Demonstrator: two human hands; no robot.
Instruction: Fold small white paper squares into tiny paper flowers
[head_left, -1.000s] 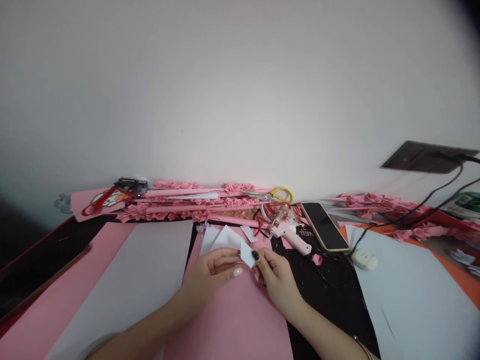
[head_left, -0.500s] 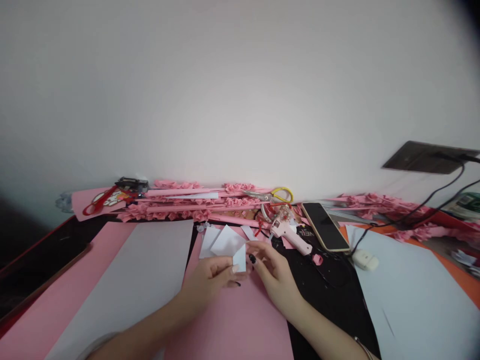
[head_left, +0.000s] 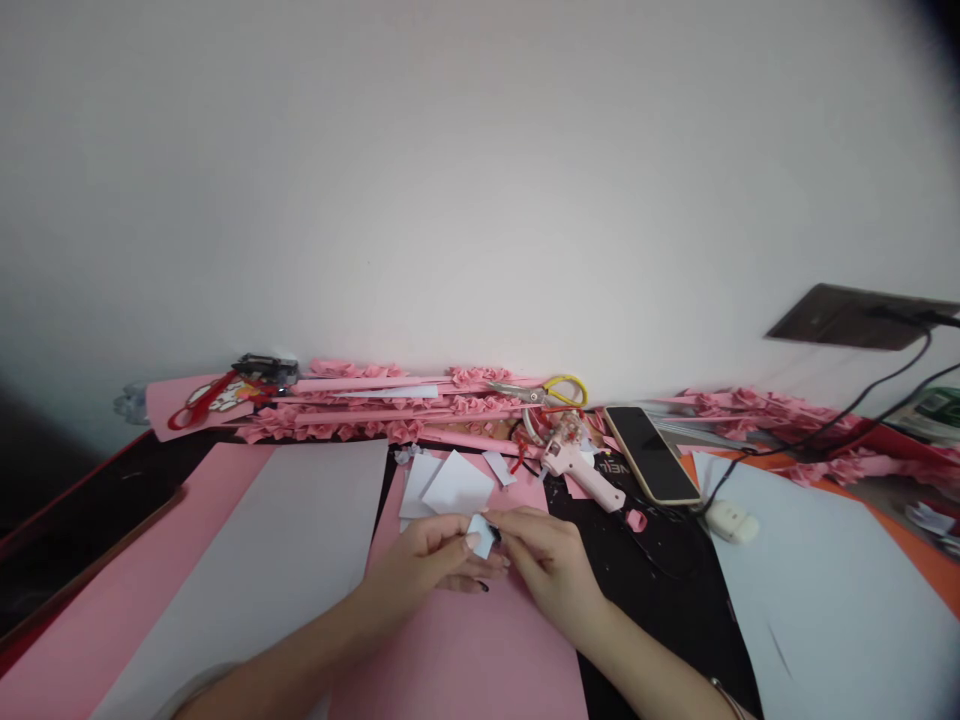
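Observation:
A small piece of white paper (head_left: pixel 481 536), folded over, is pinched between both hands above a pink sheet (head_left: pixel 457 650). My left hand (head_left: pixel 427 555) grips its left side with thumb and fingers. On the other side, the thumb and forefinger of my right hand (head_left: pixel 547 555) press its right edge; the fingertips partly cover the paper. Just beyond the hands lie several white paper squares (head_left: pixel 456 482), overlapping each other. A pink glue gun (head_left: pixel 589 478) rests to the right of them, beside a small pink paper curl (head_left: pixel 636 520).
Pink paper flower stems (head_left: pixel 390 410) line the wall, with yellow-handled scissors (head_left: pixel 564 390) on top. Red-handled scissors (head_left: pixel 196 405) lie at the left. A phone (head_left: pixel 651 455), a white case (head_left: pixel 732 521) and large white sheets (head_left: pixel 832 570) are on the right. Black cables (head_left: pixel 877 380) run from a wall socket.
The paper in my hands has been folded smaller. My right hand has closed in from the right, and its fingers now pinch the paper's edge.

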